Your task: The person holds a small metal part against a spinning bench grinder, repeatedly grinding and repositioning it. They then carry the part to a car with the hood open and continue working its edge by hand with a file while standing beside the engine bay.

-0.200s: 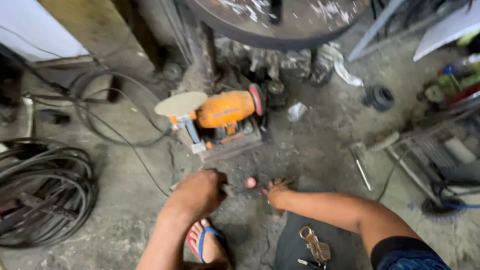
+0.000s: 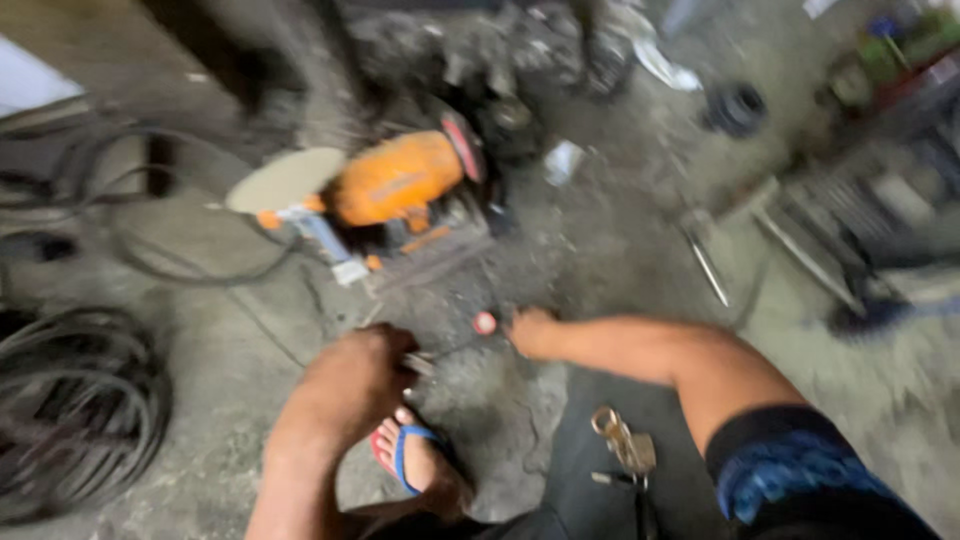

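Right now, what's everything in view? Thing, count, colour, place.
bench grinder: 1, orange body, on the floor, upper centre
grinder disc: 1, pale tan, on the grinder's left end
coiled cables: 1 bundle, black, floor at far left
small round piece: 1, red and white, floor between the hands
metal rod: 1, grey, floor right of centre
metal fittings: a few, brass and grey, on a dark mat, lower centre
scrap of paper: 1, white, floor right of the grinder
sandal: 1, blue strap, red sole, on the foot, bottom centre
left hand: fist closed, too blurred to tell what is in its grip
right hand: on the floor beside the red piece, grip unclear
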The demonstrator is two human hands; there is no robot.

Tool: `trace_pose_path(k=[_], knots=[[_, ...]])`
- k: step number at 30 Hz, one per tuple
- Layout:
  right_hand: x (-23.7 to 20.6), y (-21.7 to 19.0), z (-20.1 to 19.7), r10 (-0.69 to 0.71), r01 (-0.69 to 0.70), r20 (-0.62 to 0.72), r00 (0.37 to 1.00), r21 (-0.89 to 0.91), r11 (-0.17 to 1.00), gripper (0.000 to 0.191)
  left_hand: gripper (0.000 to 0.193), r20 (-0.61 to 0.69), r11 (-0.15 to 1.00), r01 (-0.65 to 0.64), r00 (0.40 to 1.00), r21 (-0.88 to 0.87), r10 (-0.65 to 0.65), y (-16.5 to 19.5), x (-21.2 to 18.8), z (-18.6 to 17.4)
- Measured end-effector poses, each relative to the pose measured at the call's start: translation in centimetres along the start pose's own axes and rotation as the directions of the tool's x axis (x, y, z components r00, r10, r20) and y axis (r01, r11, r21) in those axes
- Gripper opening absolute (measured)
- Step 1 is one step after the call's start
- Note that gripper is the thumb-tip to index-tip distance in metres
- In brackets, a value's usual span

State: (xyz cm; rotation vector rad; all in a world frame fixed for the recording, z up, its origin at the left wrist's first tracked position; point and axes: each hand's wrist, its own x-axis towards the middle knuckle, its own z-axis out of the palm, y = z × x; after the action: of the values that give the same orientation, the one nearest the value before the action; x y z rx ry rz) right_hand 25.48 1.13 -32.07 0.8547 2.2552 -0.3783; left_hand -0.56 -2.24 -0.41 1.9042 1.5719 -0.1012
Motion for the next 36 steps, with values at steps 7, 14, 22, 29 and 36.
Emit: trace_pose_path(k=[7, 14, 22, 29, 36], knots=[[-3.0, 8.5, -2.3, -0.089, 0.089, -0.004, 0.996, 0.068, 0.994, 0.047, 0.026, -0.071, 0.994, -0.110, 0.992, -0.004, 0.109, 1.5, -2.7, -2.2], [-4.5, 9.2, -2.8, -0.180, 0.175, 0.037, 0.983, 0.122, 0.977, 0.057, 0.027, -0.047, 0.995, -0.099, 0.994, 0.033, 0.100, 1.1, -1.4, -0.3], [-2.4, 7.3, -3.2, -0.130, 0.129, 0.038, 0.991, 0.029, 0.991, 0.022, 0.027, -0.073, 0.985, -0.171, 0.982, 0.033, 0.173, 1.0, -0.6, -1.4], [0.1, 8.9, -8.4, -0.044, 0.046, -0.027, 0.999, 0.068, 0.997, 0.021, 0.029, -0.102, 0.991, -0.135, 0.985, 0.020, 0.136, -0.1, -1.6, -2.3], [-0.1, 16.3, -13.2, 0.641, -0.419, -0.215, 0.737, 0.599, 0.683, 0.035, 0.019, -0.205, 0.990, -0.138, 0.970, -0.027, 0.129, 0.1, -4.2, -3.0]])
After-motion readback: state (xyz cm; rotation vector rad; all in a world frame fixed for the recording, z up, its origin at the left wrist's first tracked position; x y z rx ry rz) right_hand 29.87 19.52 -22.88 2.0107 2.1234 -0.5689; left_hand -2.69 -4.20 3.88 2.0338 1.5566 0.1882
